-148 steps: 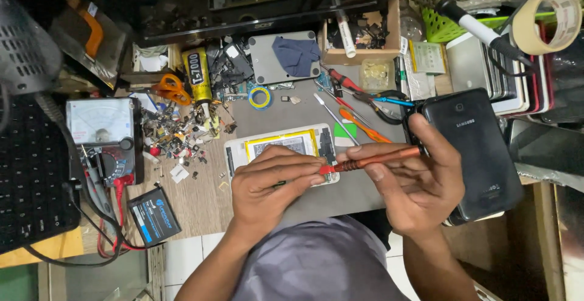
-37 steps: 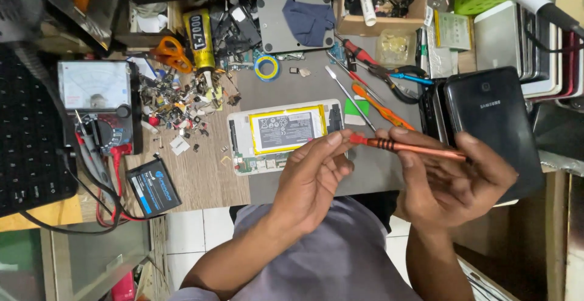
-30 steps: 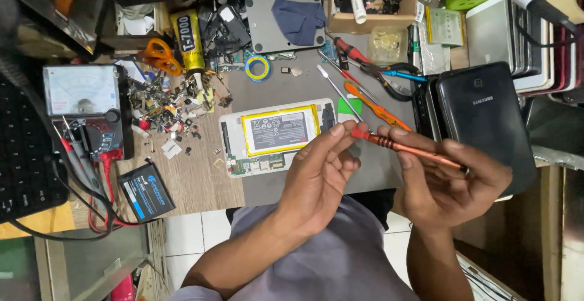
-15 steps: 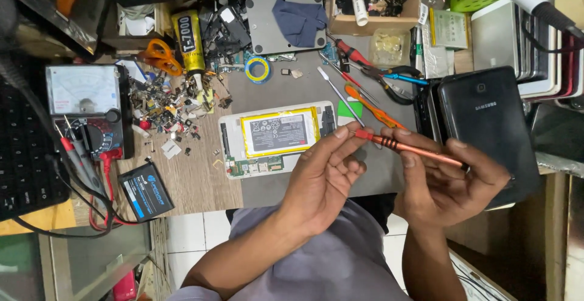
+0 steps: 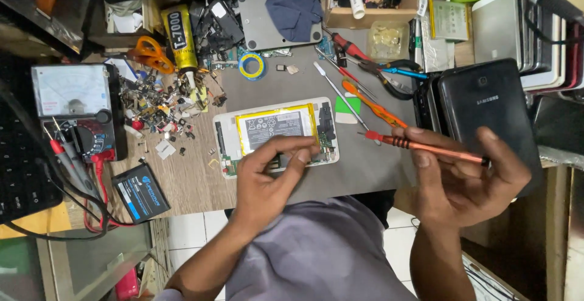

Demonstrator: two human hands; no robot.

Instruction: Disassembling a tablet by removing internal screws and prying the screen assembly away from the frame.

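Left hand [image 5: 267,176] is on the near edge of the opened tablet [image 5: 277,135]. Thumb and forefinger are pinched together at the lower right of the board area, just below the yellow-framed battery [image 5: 277,129]. Can't tell whether anything small sits between the fingertips; too tiny to see. Other fingers are curled under.

Right hand [image 5: 465,182] grips an orange precision screwdriver [image 5: 426,147]. Fingers are closed round the shaft, thumb on top near the butt end, forefinger along the shaft. The driver lies nearly level, red tip pointing left, off the tablet's right edge and not touching it. Tip hovers over the grey mat [image 5: 371,167].

The tablet lies flat, back cover off, white frame, in the middle of the mat, right in front of me. The two hands are apart; the gap between driver tip and tablet is small.

Around it:
- A black tablet back [image 5: 490,115] leans right behind my right hand, on a stack of other devices.
- Spare screwdrivers and pliers [image 5: 365,73] lie on the mat behind the tablet, with a green-and-white pick [image 5: 347,109] just beside its right edge.
- A pile of loose screws and small parts [image 5: 161,103] sits to the left on the wooden bench, orange scissors [image 5: 149,51] and a yellow glue tube [image 5: 179,36] behind it.
- An analogue multimeter [image 5: 76,109] with red and black leads is far left, a small black battery pack [image 5: 141,191] near it at the bench edge.
- A roll of blue-yellow tape [image 5: 251,65] and a grey slab with a blue cloth [image 5: 292,12] are at the back.
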